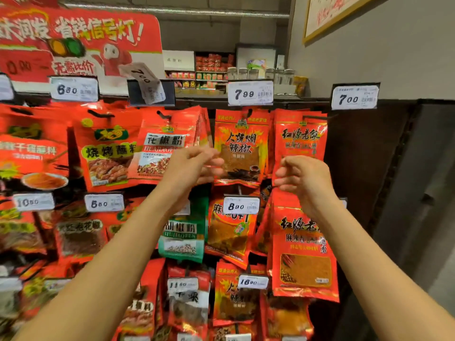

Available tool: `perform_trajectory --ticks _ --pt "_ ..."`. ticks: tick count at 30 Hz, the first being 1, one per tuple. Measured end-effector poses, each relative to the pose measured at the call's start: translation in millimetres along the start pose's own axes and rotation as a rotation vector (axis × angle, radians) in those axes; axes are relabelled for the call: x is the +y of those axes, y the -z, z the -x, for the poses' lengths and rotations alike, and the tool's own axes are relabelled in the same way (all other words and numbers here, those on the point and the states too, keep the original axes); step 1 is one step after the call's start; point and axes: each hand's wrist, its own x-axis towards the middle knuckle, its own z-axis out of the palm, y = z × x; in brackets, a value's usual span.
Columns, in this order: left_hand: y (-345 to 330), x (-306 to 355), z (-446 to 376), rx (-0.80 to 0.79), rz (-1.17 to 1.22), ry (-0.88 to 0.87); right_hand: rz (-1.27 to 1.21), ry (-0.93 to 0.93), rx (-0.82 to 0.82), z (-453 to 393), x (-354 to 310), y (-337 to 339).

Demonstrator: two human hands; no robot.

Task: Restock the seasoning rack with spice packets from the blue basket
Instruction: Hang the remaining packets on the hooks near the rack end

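The person stands close in front of the seasoning rack (pixel 295 104) and holds both arms up toward the top row of hanging packets. The left hand (pixel 189 166) is raised in front of the gap between two hanging bundles, and its fingers reach to the left edge of the chili packet (pixel 240 146) that hangs under the 7.99 price tag (pixel 250 93). This hand is blurred, so I cannot tell if the fingers pinch the packet or only touch it. The right hand (pixel 304 179) is near the lower left corner of the far-right packet (pixel 300 141), which hangs under the 7.00 price tag (pixel 354 97). Its fingers are loosely curled and they hold nothing that I can see.

The spice packets are all on the rack hooks, in rows one under another. Left of the left hand hangs a pepper powder packet (pixel 163 148), and beside it a barbecue dip packet (pixel 108 151). Under the hands there is a green packet (pixel 183 238) and a large red packet (pixel 304 252) with orange powder visible in its window. The blue basket is not in the view.

Above the rack on the left there is a big red sign (pixel 81 38), and one loose price tag (pixel 147 82) is tilted below it. Far behind, a shelf (pixel 211 70) carries more goods and some jars.
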Motion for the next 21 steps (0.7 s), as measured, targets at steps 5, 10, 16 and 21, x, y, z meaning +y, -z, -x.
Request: perform_trajectory --ticks 5,10,16,21 --pt "42 -77 88 -0.114 0.091 0.238 -0.003 -0.166 -0.035 83 65 -12" --pt "86 -195 161 -0.025 0.125 0.583 0.082 -0.452 0.049 159 180 -14" --pt "141 -375 274 0.076 0.094 1.046 0.298 -0.89 0.102 272 369 -7" --pt "151 -548 394 0.194 0.055 1.356 0.464 -1.246 0.039 386 570 18"
